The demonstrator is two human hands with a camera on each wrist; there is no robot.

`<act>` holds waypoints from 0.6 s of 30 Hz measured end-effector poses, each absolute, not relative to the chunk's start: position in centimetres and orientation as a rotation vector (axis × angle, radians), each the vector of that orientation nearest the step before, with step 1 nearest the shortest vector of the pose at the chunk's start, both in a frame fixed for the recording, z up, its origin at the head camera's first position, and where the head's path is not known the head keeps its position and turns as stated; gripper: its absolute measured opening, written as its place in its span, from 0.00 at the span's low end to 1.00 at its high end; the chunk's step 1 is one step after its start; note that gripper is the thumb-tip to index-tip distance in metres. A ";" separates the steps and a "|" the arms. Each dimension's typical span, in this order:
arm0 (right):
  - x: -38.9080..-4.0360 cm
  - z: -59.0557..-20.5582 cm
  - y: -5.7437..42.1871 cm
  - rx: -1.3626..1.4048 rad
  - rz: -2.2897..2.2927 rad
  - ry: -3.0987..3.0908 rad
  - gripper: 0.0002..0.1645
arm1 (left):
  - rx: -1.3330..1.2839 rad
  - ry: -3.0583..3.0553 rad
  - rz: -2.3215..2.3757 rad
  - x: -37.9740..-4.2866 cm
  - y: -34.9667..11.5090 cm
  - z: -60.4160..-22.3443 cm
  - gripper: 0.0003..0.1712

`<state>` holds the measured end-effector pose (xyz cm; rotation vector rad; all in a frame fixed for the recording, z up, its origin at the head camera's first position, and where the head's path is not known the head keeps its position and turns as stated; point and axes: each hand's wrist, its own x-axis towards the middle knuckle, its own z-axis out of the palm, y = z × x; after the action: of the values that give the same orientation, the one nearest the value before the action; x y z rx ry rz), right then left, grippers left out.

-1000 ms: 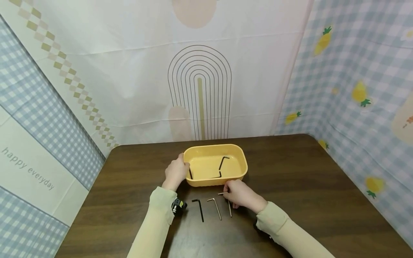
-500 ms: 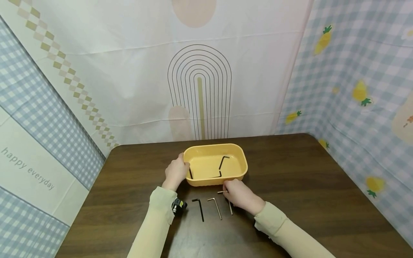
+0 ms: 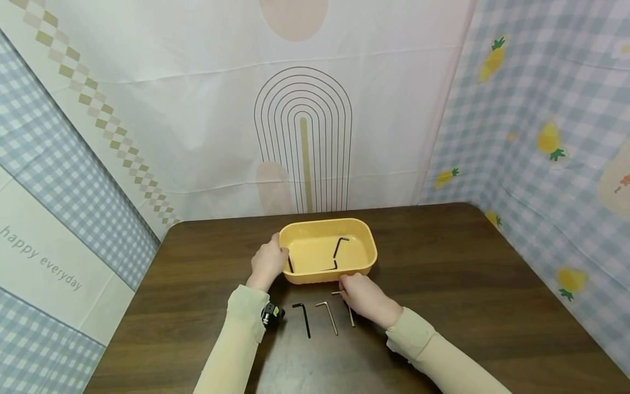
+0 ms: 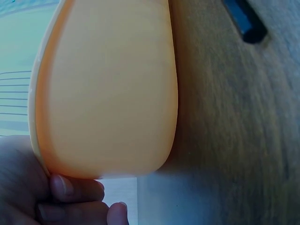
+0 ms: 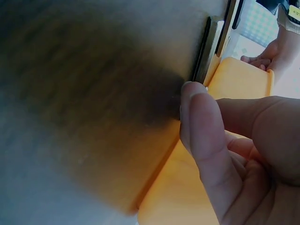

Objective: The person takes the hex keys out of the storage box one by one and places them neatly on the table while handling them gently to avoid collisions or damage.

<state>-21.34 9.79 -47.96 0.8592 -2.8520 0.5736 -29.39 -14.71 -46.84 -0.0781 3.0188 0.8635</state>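
Observation:
My left hand (image 3: 266, 265) grips the left end of a yellow plastic bin (image 3: 315, 249), fingertips curled at its wall in the left wrist view. Just in front of the bin, my right hand (image 3: 364, 298) pinches a metal hex key (image 3: 351, 317) near its bend. Thumb and finger meet at this hex key (image 5: 208, 51) in the right wrist view, and they cover part of it. To its left lie a bronze-toned hex key (image 3: 331, 317) and a black hex key (image 3: 305, 320), all in a row with their long arms pointing toward me.
Inside the bin are a black hex key (image 3: 338, 247) at the right, another (image 3: 335, 265) partly behind the front wall, and a third dark one (image 3: 290, 265) by the left end. The brown wooden table (image 3: 433, 262) reaches back to a patterned cloth (image 3: 216, 126).
My right hand has shifted slightly away from me and left, and the hex key it pinches has moved a little toward the bin. The left hand stays at the bin.

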 end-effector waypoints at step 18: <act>-21.4 -48.0 9.9 0.866 0.548 -2.857 0.14 | -0.089 3.022 0.843 -29.5 -14.7 -46.8 0.31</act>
<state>-21.42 9.86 -48.03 0.8663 -2.8568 0.5479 -29.46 -14.68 -46.76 -0.0895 3.0215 0.8426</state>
